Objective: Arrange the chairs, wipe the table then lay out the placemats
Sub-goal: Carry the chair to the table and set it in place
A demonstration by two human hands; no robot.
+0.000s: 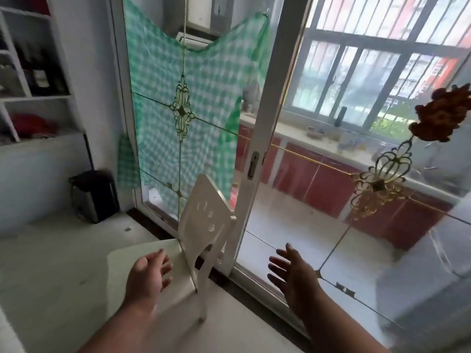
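Observation:
A white plastic chair [204, 220] stands on the floor right in front of the glass sliding door, its backrest turned towards the door frame and its seat facing left. My left hand [147, 273] hovers over the chair's seat, fingers apart, holding nothing. My right hand [293, 271] is stretched out to the right of the chair, palm turned left, fingers spread and empty. Neither hand touches the chair. No table or placemats are in view.
The glass sliding door [257, 138] with gold ornaments fills the middle and right. A green checked cloth [201, 80] hangs behind the left pane. A black appliance [95, 196] stands on the floor at the left, below white shelves [33, 98]. Pale floor tiles lie at lower left.

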